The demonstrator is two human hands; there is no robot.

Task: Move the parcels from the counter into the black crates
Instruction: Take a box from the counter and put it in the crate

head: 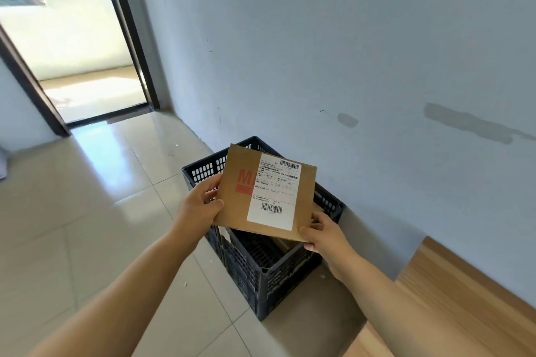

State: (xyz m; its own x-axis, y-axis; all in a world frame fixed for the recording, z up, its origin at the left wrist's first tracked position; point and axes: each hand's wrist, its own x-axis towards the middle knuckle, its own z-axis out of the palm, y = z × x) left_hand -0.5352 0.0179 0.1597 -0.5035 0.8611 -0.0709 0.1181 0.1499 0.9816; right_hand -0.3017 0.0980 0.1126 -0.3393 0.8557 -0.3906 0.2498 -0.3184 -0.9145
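A flat brown cardboard parcel [303, 200] with a white shipping label and red print hangs level above the open top of a black slotted crate [269, 275]. My left hand [200, 203] grips the parcel's left edge, thumb on top. My right hand [324, 236] pinches its near right corner, thumb on top and fingers beneath. The crate stands on the floor against the wall. Inside it, part of another brown parcel [285, 243] shows below the held one; most of the crate's inside is hidden.
A wooden counter [452, 307] runs along the wall at the lower right, its end next to the crate. Glossy beige floor tiles [95, 211] spread to the left. An open doorway [87, 66] with a dark frame lies at the far left.
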